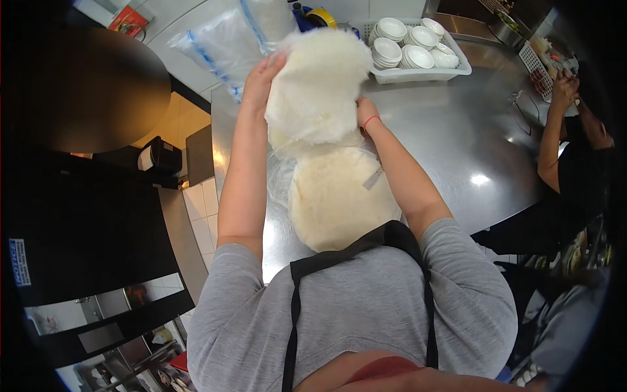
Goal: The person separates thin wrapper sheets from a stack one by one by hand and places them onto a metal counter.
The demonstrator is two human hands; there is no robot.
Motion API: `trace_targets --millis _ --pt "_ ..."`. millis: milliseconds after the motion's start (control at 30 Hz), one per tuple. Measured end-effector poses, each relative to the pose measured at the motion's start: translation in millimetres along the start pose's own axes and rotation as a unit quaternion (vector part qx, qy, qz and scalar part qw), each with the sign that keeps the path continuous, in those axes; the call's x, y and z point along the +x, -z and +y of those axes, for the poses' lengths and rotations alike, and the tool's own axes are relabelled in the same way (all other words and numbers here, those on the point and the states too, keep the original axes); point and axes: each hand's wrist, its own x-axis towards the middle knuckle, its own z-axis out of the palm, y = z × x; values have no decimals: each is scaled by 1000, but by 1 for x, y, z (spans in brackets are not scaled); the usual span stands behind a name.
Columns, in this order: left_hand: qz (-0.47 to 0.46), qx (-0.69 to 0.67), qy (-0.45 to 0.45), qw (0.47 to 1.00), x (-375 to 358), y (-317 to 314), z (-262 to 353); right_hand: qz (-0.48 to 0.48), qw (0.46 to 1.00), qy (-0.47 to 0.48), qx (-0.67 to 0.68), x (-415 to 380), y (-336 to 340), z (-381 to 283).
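Note:
A thin, off-white round sheet (320, 85), perhaps flatbread or a wrapper, is raised between my two hands. My left hand (266, 73) grips its left edge, with the fingertips showing at the upper rim. At the lower right edge my right hand (368, 111) is closed on the same sheet, its fingers partly hidden behind it. Nearer my body, a pale round stack (333, 209) of similar sheets lies on the steel table, with clear plastic (281, 179) around its left side. A small greyish strip (373, 179) sits on the stack's upper right.
Behind the sheet stand a white basket (418, 75) of stacked small bowls and a yellow tape roll (320, 18). Plastic bags (222, 42) with blue stripes lie at the back left. Across the steel table (457, 150), another person's hands (565, 88) work at the right.

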Motion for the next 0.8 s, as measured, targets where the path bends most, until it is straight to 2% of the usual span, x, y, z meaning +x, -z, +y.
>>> trace_targets --millis 33,67,100,133,167,200,267,333,367,433,500,567,600,633,667,733,767,800 --pt "15 35 35 999 7 20 -19 24 999 24 12 5 -5 9" --pt "32 70 70 995 10 40 -39 -15 946 -75 314 17 -17 25" --pt "70 133 94 984 10 60 -57 -14 946 -77 316 11 -14 21" --pt "108 195 115 968 9 78 -74 -1 980 -41 194 3 -8 11" --pt "108 196 116 968 4 96 -88 12 998 -4 67 -3 -4 4" --pt "118 197 131 964 -1 112 -100 13 998 -4 67 -4 -3 1" --pt "123 197 144 962 3 126 -108 2 993 41 -113 -1 0 -4" --pt "96 285 100 948 2 133 -112 9 995 31 -93 -6 4 -9" --pt "98 285 101 948 4 136 -113 13 997 25 -73 -9 4 -12" --pt "63 409 -30 910 17 138 -112 28 995 35 -85 -9 -1 -8" --pt "77 411 -57 907 29 140 -113 49 993 42 -97 -12 2 -8" --pt "96 412 -81 903 26 132 -111 -2 995 -57 87 -22 9 -20" --pt "150 586 -149 782 18 114 -105 -3 995 -57 86 -26 11 -20" --pt "196 730 -211 620 11 98 -100 -2 995 -52 85 -28 13 -21" --pt "196 730 -212 620 8 87 -100 0 995 -47 85 -29 15 -22" --pt "-3 688 -188 701 -3 70 -107 -6 996 -39 80 -32 18 -19" --pt "-4 688 -186 702 -11 59 -115 -12 997 -26 75 -34 19 -17" --pt "-61 712 -117 690 -21 49 -126 -13 997 -28 75 -38 21 -18"
